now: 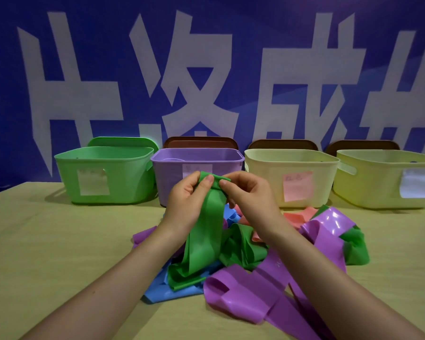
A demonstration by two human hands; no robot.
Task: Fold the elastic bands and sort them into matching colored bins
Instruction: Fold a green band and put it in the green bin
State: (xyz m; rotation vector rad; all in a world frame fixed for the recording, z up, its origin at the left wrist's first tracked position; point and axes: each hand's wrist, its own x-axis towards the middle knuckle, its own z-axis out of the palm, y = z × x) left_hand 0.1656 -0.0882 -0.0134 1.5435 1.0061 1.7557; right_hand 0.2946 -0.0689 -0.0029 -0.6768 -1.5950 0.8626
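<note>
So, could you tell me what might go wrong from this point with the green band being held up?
The green band is pinched only at its top by the left hand and right hand, while its lower end trails into the pile; lifting may drag other bands along. The hands are in front of the purple bin, so a slip could drop it there rather than into the green bin.

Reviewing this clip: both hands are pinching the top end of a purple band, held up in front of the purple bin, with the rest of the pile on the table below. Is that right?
Not quite. The head view shows that the band pinched by the left hand and right hand is green, not purple. The rest stands: it is held up in front of the purple bin, above the pile on the table.
</note>
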